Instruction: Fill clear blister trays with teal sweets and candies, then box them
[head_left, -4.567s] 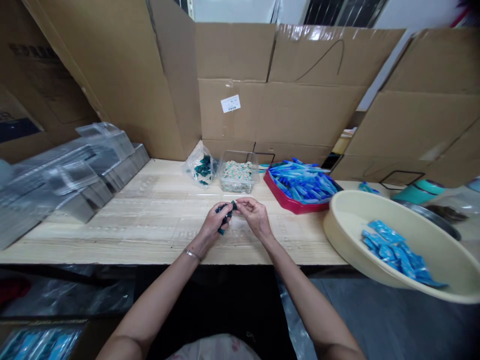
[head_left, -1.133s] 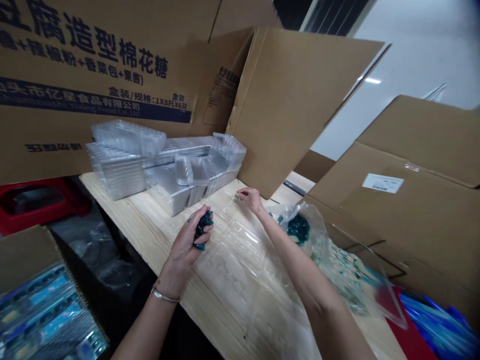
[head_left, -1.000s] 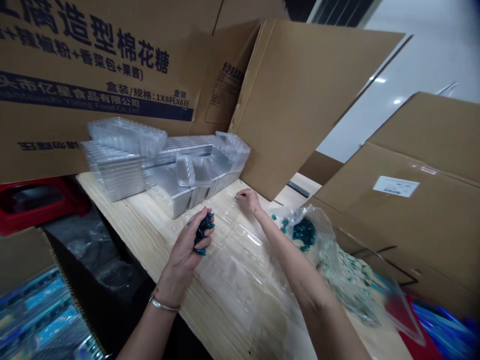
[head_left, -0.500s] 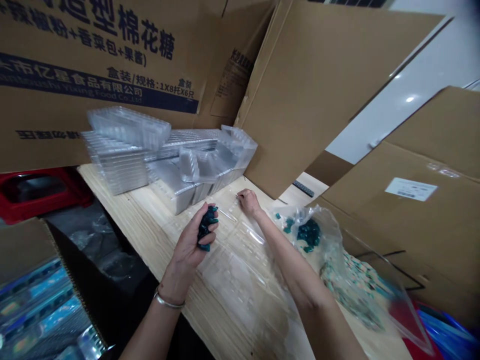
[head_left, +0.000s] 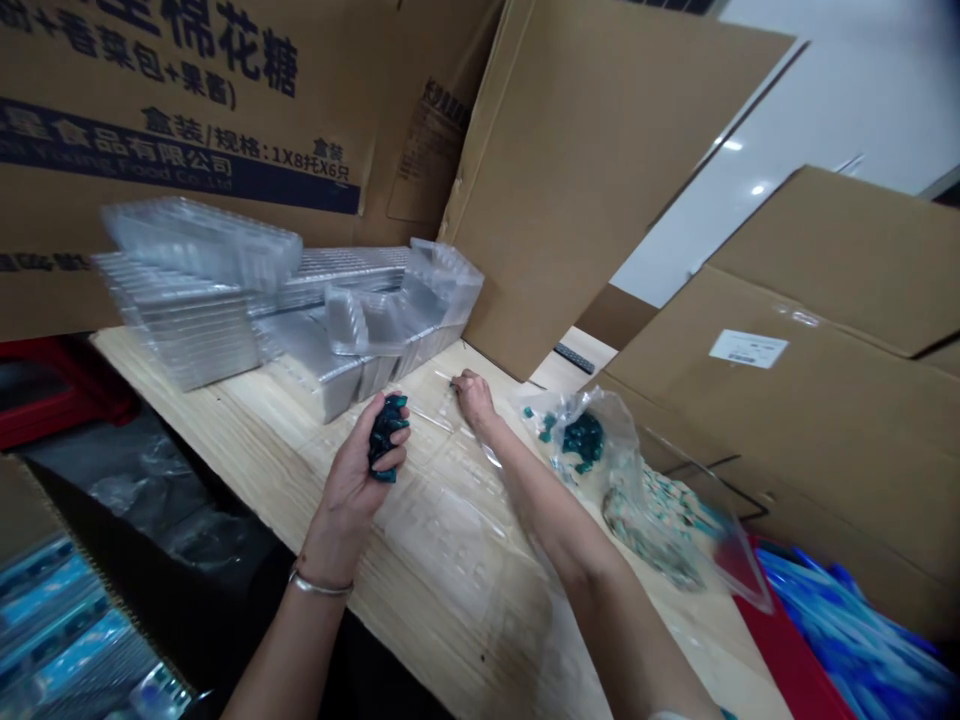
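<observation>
Trays (head_left: 300, 345) beyond left hand (head_left: 356, 455) full of green pieces (head_left: 384, 430), bag (head_left: 616, 445) right of right hand (head_left: 474, 398), its grip unclear.

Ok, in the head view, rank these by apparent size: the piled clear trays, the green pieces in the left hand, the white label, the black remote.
1. Clear trays, by far.
2. Green pieces and white label: too alike to rank; the pieces look nearer the camera.
3. Black remote.
</observation>
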